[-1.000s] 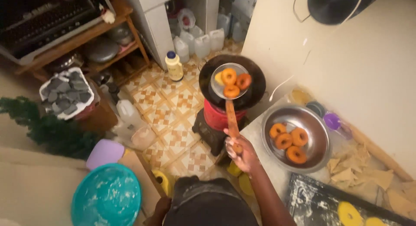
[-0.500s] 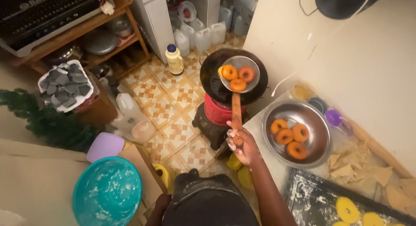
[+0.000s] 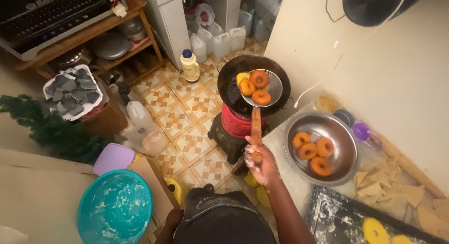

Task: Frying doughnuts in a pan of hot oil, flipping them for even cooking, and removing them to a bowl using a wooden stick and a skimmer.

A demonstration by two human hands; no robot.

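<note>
My right hand point(image 3: 261, 162) grips the wooden handle of a round metal skimmer point(image 3: 263, 88) held over a black frying pan point(image 3: 231, 82) on a red stove point(image 3: 238, 123). Three fried brown doughnuts point(image 3: 259, 79) lie on the skimmer, with a pale yellow one beside them in the pan. To the right stands a steel bowl point(image 3: 341, 165) holding several fried doughnuts point(image 3: 308, 151). My left hand is mostly hidden by my dark clothing at the bottom; only a bit of the arm point(image 3: 169, 220) shows.
A teal bowl point(image 3: 114, 209) with flour smears sits at the lower left. Raw yellow dough rings point(image 3: 375, 231) lie on a floured black tray at the lower right. Plastic jugs point(image 3: 220, 42), a bottle point(image 3: 190, 66) and a charcoal basket point(image 3: 72, 90) stand on the tiled floor.
The skimmer with the doughnuts has stayed lifted over the pan, and my hand has kept its grip. The view has shifted slightly.
</note>
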